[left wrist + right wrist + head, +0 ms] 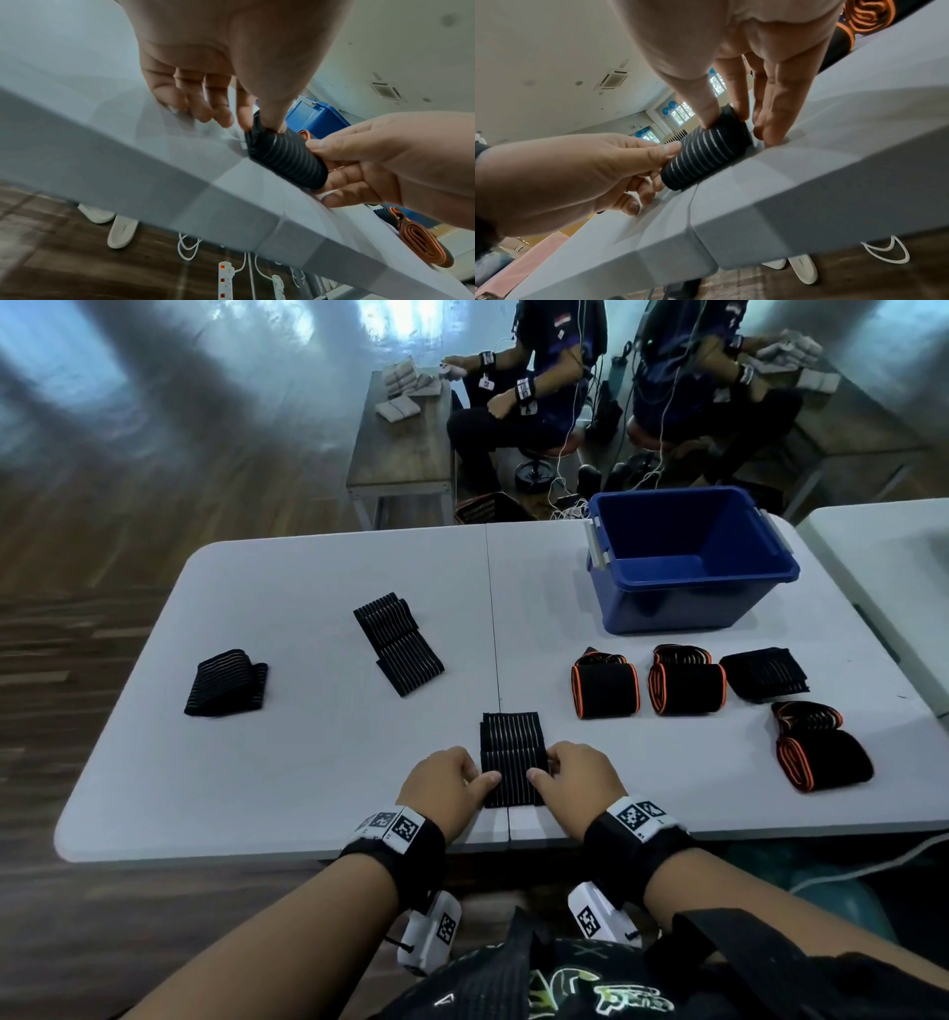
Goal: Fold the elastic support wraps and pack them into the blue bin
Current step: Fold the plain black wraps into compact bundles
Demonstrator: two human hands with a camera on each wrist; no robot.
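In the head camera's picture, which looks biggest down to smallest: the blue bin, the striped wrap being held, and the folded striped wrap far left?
1. Blue bin, plainly largest.
2. Striped wrap that the left hand and right hand pinch.
3. Far-left folded wrap; it looks close to the held one, and distance differs, so unsure.

Black pale-striped wrap (pixel 512 757), orange-edged black wraps (pixel 606 688), blue bin (pixel 688 588).
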